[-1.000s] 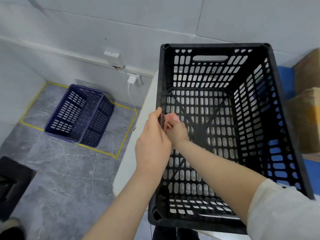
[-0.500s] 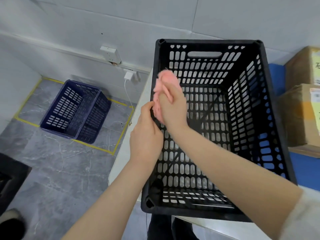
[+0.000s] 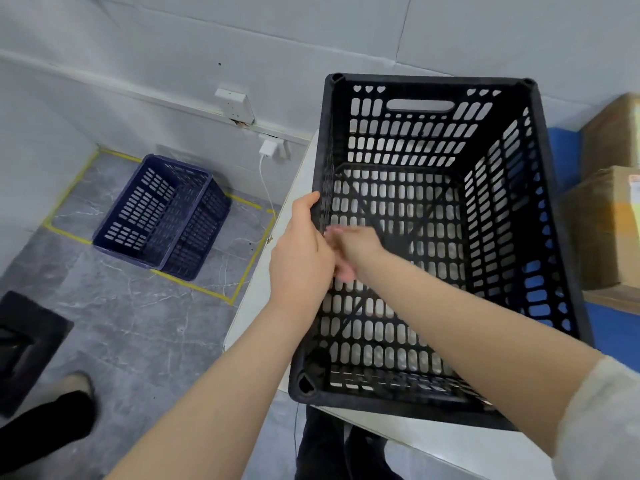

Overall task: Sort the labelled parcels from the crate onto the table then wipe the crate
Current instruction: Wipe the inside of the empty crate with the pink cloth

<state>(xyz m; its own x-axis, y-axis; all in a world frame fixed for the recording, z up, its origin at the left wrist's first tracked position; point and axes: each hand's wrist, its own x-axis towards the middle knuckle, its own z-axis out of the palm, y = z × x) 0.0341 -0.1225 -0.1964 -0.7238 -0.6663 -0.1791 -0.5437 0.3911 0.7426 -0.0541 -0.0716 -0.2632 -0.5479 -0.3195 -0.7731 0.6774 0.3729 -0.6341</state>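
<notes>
The left hand (image 3: 303, 251) grips the crate (image 3: 429, 79) wall, partly hiding the right hand (image 3: 356, 249) (blurred, grip unclear), 2 boxes (image 3: 606, 237) beside.

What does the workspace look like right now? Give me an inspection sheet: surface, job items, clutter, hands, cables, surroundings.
Surface: white table, only its left and near edges in view.
Job's things: black crate on the table, no parcels inside; pink cloth against its left inner wall; cardboard boxes stacked right of the crate on a blue surface.
Clutter: nothing seen.
Hands: left hand grips the crate's left rim; right hand, blurred, holds the cloth inside the crate.
Cables: white cable hangs from a charger on the wall.
Surroundings: blue crate on the floor inside yellow tape; black mat at left.
</notes>
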